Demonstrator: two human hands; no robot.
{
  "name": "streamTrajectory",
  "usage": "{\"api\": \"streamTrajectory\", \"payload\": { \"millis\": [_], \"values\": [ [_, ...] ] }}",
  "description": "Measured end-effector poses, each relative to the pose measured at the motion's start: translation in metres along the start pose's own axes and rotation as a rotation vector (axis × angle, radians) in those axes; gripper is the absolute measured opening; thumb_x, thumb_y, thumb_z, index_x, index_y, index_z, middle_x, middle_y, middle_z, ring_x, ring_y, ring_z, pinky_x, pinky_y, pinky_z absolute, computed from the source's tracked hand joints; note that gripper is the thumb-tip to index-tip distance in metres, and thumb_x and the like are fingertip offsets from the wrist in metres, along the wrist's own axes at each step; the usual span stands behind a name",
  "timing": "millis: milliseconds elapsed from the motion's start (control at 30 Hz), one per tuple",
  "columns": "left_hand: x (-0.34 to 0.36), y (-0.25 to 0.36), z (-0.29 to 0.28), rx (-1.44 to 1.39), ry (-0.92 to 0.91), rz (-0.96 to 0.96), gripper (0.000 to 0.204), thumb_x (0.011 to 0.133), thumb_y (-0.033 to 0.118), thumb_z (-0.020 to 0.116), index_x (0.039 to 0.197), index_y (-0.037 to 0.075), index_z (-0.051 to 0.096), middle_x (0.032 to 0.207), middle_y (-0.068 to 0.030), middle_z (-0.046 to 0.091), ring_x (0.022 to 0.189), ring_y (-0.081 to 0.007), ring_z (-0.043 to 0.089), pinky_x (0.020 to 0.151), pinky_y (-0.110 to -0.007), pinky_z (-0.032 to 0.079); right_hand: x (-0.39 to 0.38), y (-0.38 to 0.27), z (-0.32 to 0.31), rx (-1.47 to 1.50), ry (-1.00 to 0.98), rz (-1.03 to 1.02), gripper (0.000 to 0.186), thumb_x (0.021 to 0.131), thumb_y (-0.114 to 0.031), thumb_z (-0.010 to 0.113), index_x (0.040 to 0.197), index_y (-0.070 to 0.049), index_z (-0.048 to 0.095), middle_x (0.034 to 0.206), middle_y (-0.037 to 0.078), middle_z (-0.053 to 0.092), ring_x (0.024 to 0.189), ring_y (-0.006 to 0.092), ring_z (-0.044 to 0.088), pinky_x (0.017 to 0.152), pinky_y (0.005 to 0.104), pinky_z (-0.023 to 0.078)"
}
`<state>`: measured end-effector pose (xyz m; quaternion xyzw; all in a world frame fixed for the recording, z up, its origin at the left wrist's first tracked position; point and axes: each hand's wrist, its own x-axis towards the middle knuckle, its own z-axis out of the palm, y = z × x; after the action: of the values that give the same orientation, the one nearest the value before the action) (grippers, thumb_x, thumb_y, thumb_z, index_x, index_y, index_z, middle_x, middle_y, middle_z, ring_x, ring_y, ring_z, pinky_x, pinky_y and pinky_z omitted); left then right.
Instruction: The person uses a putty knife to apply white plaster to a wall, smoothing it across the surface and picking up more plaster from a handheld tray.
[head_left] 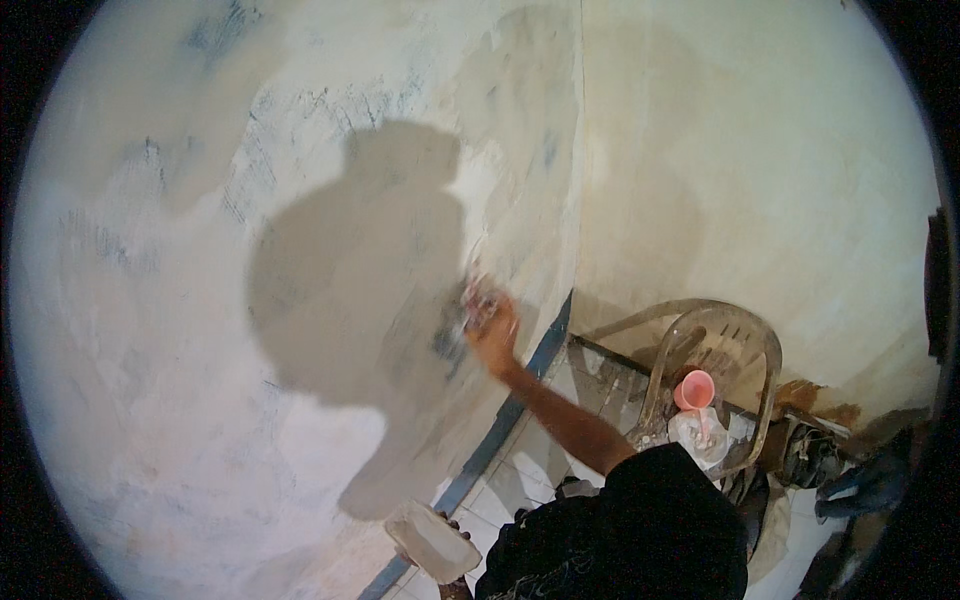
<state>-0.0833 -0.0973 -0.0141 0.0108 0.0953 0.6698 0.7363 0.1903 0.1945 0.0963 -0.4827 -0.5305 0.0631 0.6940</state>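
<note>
My right arm reaches out to the plastered wall (200, 300), which is patched in white and beige with bluish-grey scuffs. My right hand (492, 325) is closed against this wall, near the corner. It grips something whitish and smeared by motion, and a dark patch beside it may be a blade or a shadow. Low at the bottom, my left hand (465, 530) is wrapped round the edge of a pale, shallow rectangular tray (420, 540). That tray is tilted close to the wall's foot, and most of the left hand is hidden behind it.
A dirty plastic armchair (770, 350) stands in the corner at right, carrying a pink mug (694, 390) and a whitish bowl or bag (690, 435). A blue skirting strip (490, 440) borders the tiled floor (515, 470). Dark bundled things (810, 455) lie beyond the chair.
</note>
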Motion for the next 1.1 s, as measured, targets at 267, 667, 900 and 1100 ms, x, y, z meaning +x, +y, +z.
{"api": "streamTrajectory", "payload": {
  "millis": [267, 667, 900, 1100],
  "values": [
    [0.000, 0.032, 0.006, -0.077, -0.049, -0.042, 0.098, 0.067, 0.074, 0.048, 0.134, 0.007, 0.025, 0.117, -0.0251, 0.046, 0.093, -0.0461, 0.052, 0.071, -0.065, 0.044, -0.152, -0.135, 0.024, 0.099, -0.251, -0.007, 0.034, 0.072, -0.017, 0.058, 0.104, -0.008, 0.060, 0.091, 0.006, 0.062, 0.082, 0.0209, 0.059, 0.083, 0.0333, 0.045],
    [-0.029, 0.052, 0.008, -0.039, 0.099, -0.106, 0.101, 0.064, 0.079, 0.045, 0.134, 0.008, 0.027, 0.114, -0.0245, 0.049, 0.091, -0.0444, 0.054, 0.068, -0.065, 0.044, 0.040, 0.122, -0.082, -0.569, 0.436, -0.130, 0.021, 0.067, 0.006, 0.053, 0.088, 0.004, 0.052, 0.084, 0.013, 0.056, 0.070, 0.0245, 0.056, 0.068, 0.0331, 0.045],
    [-0.042, 0.051, 0.004, 0.087, 0.159, -0.008, 0.098, 0.066, 0.077, 0.043, 0.132, 0.007, 0.028, 0.109, -0.0235, 0.052, 0.085, -0.0429, 0.057, 0.064, -0.063, 0.045, 0.006, 0.116, -0.011, -0.294, 0.461, -0.105, 0.025, 0.070, -0.007, 0.054, 0.092, 0.005, 0.051, 0.080, 0.016, 0.051, 0.069, 0.0304, 0.053, 0.062, 0.0358, 0.045],
    [-0.046, 0.052, 0.018, 0.101, 0.145, -0.012, 0.096, 0.067, 0.074, 0.044, 0.131, 0.005, 0.029, 0.109, -0.0233, 0.052, 0.086, -0.0429, 0.056, 0.065, -0.062, 0.046, -0.145, -0.027, 0.049, 0.475, -0.168, 0.434, 0.042, 0.086, -0.029, 0.043, 0.121, -0.007, 0.046, 0.121, 0.007, 0.050, 0.110, 0.0191, 0.047, 0.088, 0.0324, 0.040]
  ]
}}
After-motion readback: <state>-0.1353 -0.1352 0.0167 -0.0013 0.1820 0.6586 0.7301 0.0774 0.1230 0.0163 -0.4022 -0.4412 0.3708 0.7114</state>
